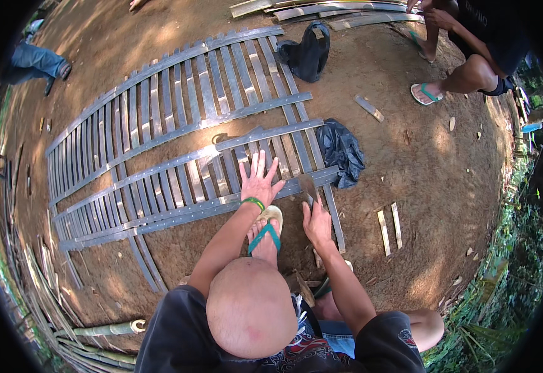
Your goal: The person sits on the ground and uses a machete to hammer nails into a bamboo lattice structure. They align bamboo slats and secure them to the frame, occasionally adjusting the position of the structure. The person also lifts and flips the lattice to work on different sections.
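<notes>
My left hand (pixel 260 185) is spread flat, fingers apart, over the near rails of a long slatted panel (pixel 191 208). Whether its palm presses on the slats I cannot tell. To its right, my right hand (pixel 317 222) is closed around a short tool (pixel 309 188) with a brown, blurred end, whose exact kind I cannot make out. That end is over the right part of the nearest rail. The panel has grey crosswise slats joined to long rails dotted with small bright spots. My foot in a green-strapped flip-flop (pixel 265 239) stands at the panel's near edge.
Black plastic bags (pixel 341 152) lie at the panel's right side. Loose strips (pixel 389 230) are on the dirt to the right. Another person (pixel 470 68) crouches at upper right; a jeans leg (pixel 35 59) shows at upper left. Bamboo poles (pixel 100 329) lie at lower left.
</notes>
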### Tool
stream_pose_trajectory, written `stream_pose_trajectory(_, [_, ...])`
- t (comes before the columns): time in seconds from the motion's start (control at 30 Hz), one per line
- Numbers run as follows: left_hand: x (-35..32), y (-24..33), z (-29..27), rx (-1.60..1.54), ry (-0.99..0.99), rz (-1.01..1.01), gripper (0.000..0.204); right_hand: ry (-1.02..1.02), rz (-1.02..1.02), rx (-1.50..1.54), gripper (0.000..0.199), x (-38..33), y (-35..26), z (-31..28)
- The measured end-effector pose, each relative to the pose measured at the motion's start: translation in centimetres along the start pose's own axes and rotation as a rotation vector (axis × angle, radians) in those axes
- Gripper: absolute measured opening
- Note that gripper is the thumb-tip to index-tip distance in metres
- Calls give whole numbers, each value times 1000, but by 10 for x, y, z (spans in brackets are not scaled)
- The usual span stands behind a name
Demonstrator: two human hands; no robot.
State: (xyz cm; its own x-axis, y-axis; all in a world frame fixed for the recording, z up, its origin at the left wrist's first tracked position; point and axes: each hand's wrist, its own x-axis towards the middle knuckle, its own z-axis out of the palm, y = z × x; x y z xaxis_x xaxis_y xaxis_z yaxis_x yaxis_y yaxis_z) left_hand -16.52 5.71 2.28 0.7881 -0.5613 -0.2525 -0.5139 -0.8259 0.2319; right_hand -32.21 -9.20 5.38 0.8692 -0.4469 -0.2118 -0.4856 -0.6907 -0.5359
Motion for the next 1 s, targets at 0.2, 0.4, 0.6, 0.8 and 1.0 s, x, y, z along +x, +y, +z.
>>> stream_pose_trajectory(0.2, [0,-11,11,-53,69,-3,72,204,123,279,40,-5,-18,-28])
stream_pose_trajectory(0.4, [92,-21,-9,-331,549,14,77,140,255,350,34,-15,8,-26])
stream_pose_trajectory(0.6, [142,-36,-14,-286,216,95,57,225,162,276,31,-13,4,-28])
stream_pose_trajectory(0.8, [148,-33,-15,-343,161,59,50,195,107,333,30,-7,8,-19])
stream_pose_trajectory(1.0, [148,-32,-12,-343,195,63,51,152,77,341,27,-1,1,-16])
